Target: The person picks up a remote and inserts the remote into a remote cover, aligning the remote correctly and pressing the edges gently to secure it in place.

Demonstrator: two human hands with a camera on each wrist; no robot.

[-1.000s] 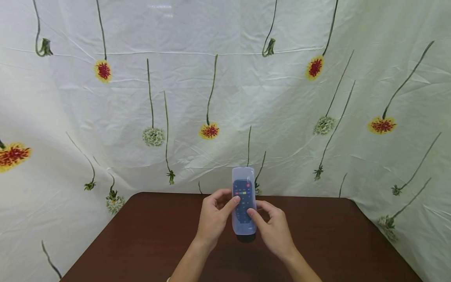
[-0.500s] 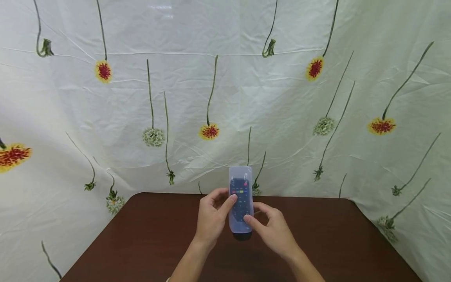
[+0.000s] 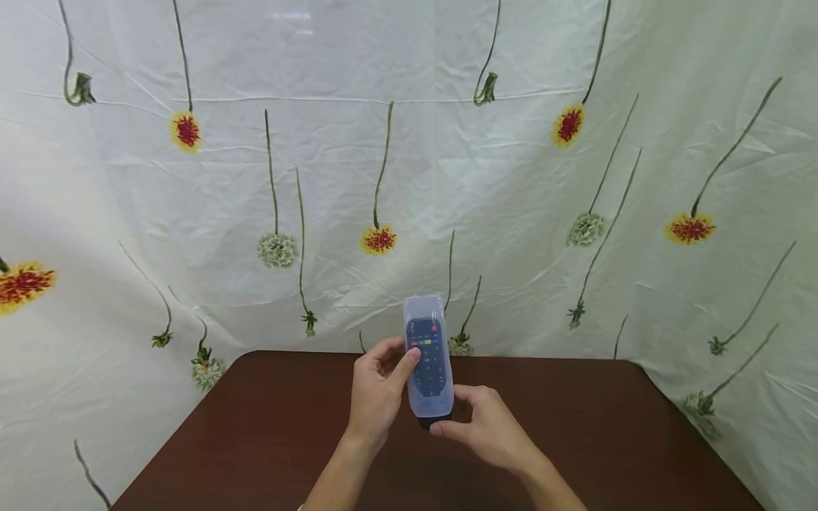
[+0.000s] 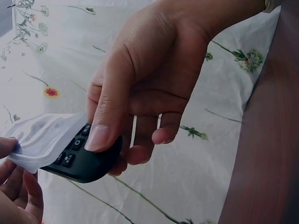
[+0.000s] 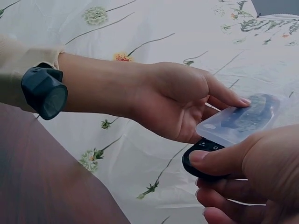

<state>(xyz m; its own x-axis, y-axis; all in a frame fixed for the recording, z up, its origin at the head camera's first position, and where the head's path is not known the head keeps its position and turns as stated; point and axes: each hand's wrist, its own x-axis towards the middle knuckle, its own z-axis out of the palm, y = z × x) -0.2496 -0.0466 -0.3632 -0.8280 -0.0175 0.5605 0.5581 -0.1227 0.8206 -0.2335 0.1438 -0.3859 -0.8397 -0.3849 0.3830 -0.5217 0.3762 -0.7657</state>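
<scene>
A dark remote control [image 3: 429,365] with coloured buttons stands nearly upright in front of me, inside a translucent cover [image 3: 423,306]. Its black lower end [image 4: 96,165] sticks out of the cover's open edge, some buttons showing there. My left hand [image 3: 375,394] holds the covered part from the left, thumb on the front and fingers behind. From the lower right, my right hand [image 3: 492,429] pinches the bare end; the right wrist view shows its thumb [image 5: 205,158] on the front. Parts of the fingers behind the remote control are hidden.
The hands are over a dark brown table [image 3: 287,426]. Behind and beside it hangs a pale cloth [image 3: 332,142] printed with flowers. A black device [image 5: 44,93] is strapped on the left wrist over a beige sleeve [image 5: 14,70].
The right thumb has slid from the cover's front down to the bare black end. The remote control and left hand have shifted a little left, the remote control also slightly up.
</scene>
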